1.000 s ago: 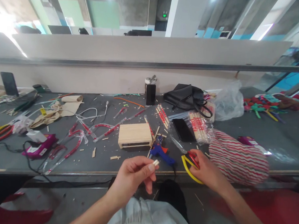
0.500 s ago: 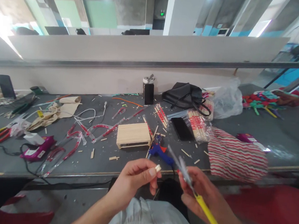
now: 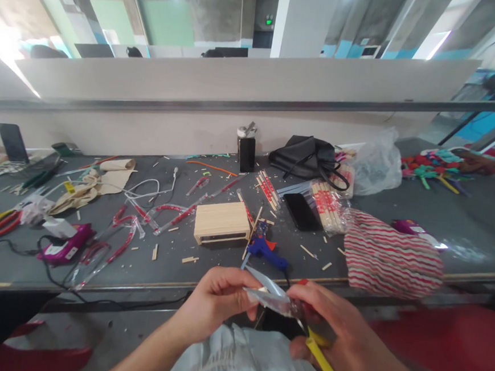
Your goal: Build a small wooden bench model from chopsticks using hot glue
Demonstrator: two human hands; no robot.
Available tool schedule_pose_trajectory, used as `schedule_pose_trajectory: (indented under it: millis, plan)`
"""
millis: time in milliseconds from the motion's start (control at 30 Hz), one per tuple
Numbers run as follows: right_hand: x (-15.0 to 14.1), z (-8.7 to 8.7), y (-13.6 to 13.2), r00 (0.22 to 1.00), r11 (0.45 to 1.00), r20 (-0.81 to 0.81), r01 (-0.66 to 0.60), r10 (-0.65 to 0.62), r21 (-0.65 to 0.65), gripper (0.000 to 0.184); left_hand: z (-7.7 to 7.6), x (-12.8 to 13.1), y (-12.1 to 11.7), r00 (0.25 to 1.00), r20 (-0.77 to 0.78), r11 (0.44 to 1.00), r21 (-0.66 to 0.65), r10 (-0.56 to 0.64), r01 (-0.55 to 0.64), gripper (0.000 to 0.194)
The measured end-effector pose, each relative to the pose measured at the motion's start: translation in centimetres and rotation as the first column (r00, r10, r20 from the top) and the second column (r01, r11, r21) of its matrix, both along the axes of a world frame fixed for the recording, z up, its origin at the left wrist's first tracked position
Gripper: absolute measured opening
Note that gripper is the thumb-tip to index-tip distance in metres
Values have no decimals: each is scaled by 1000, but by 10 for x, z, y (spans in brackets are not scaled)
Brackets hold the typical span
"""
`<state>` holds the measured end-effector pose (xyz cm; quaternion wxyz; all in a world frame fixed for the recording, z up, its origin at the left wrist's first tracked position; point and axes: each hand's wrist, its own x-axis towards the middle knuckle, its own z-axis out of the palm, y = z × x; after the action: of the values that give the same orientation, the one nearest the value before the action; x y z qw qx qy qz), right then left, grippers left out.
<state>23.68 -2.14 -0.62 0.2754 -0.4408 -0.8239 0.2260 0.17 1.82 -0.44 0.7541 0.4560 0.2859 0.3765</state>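
Note:
My left hand (image 3: pixel 225 295) is closed in a pinch on a short pale wooden stick piece (image 3: pixel 264 289), mostly hidden behind metal blades. Yellow-handled scissors (image 3: pixel 275 299) are in my right hand (image 3: pixel 331 318), their blades parted around the wooden piece. Both hands are in front of the table edge, above my lap. Just beyond them lie a blue glue gun (image 3: pixel 270 255) and a small box-like stand made of wooden sticks (image 3: pixel 222 220).
Across the dark table (image 3: pixel 219 263) lie wood scraps, red-and-clear plastic wrappers (image 3: pixel 124 250), a black phone (image 3: pixel 301 211), and bundled sticks (image 3: pixel 327 206). A striped cloth (image 3: pixel 391 257) sits at right. A black bag (image 3: pixel 303 155) rests farther back.
My right hand has moved left, bringing the scissors' blades to the wooden piece. My left hand stays nearly in place with its pinch.

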Motion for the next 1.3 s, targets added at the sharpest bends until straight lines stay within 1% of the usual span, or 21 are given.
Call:
schedule_pose_trajectory:
  millis: [133,233,400,567,700,800,867,1000,1100,1167,1300]
  plan:
    - [1,2,0,999,1000,38,-17,16,16,46,4,0,0,1000,-13,1000,23,2,-2,20]
    - [0,4,-1,999,999,46,-29,27,29,44,3,-1,0,1000,-21,999,46,17,-16,20]
    - [-1,5,-4,998,998,64,-33,29,55,44,2,-4,0,996,-75,986,165,38,-25,18]
    - [-1,4,-2,997,994,78,-23,15,111,48,3,-6,-2,989,-119,964,260,93,-59,24]
    - [-3,5,-2,997,995,76,-12,4,101,46,4,-5,-3,985,-134,964,257,109,-71,27]
    - [-2,6,-3,997,995,80,-6,-2,104,43,6,-5,-3,981,-143,955,285,129,-84,28]
    - [-2,5,-3,997,993,74,-4,-5,115,42,7,-4,-3,979,-152,950,303,133,-82,29]
    - [-3,-2,-4,999,984,40,10,-18,180,42,9,-4,-4,977,-175,946,319,125,-64,28]
    - [-5,-7,-4,999,991,50,1,-8,130,32,12,-5,-4,965,-228,937,347,126,-41,25]
    - [-4,-9,-5,999,994,40,11,-15,110,27,13,-5,-4,964,-236,942,334,124,-39,25]
    - [-2,-8,-6,994,987,-24,113,-111,118,30,12,-4,-3,977,-187,978,200,106,-68,22]
